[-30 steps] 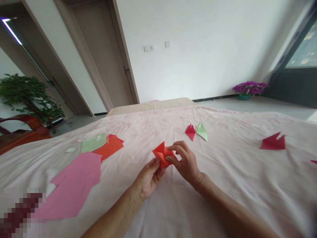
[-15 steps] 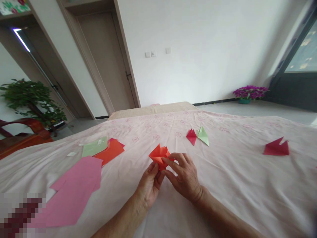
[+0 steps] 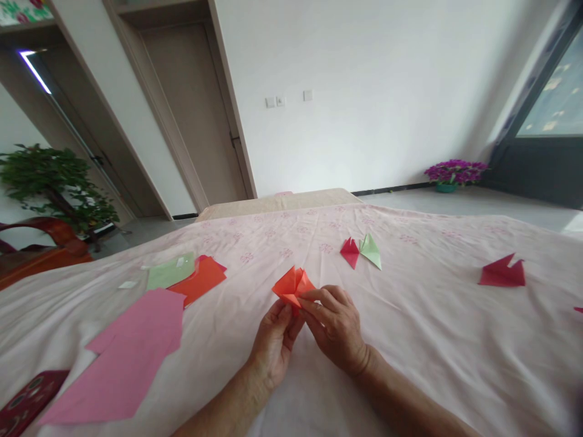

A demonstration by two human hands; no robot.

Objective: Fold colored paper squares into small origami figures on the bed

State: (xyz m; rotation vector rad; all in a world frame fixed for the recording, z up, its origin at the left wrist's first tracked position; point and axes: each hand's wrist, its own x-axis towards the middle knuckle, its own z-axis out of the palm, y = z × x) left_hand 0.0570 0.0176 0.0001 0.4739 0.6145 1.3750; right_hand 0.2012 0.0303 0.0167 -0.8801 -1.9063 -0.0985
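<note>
An orange folded paper (image 3: 291, 284) with pointed flaps stands up between my two hands, over the middle of the cloth. My left hand (image 3: 276, 337) grips its lower end between thumb and fingers. From the right, my right hand (image 3: 336, 325) pinches the near right flap with thumb and fingertips. Beyond the hands lie a red folded paper (image 3: 350, 252) and a pale green folded paper (image 3: 370, 250), side by side. Another red folded paper (image 3: 502, 272) rests far to the right.
Pink paper sheets (image 3: 132, 358), orange paper (image 3: 204, 280) and a pale green packet (image 3: 169, 271) lie on the left of the floral cloth (image 3: 428, 340). A dark red phone (image 3: 34, 397) sits at the lower left corner. A wooden chair (image 3: 50, 243) stands beyond the left edge.
My right fingers have shifted from the paper's upper right edge down to its near flap. The orange paper has tilted, and its flaps stand closer together. The left hand keeps its grip.
</note>
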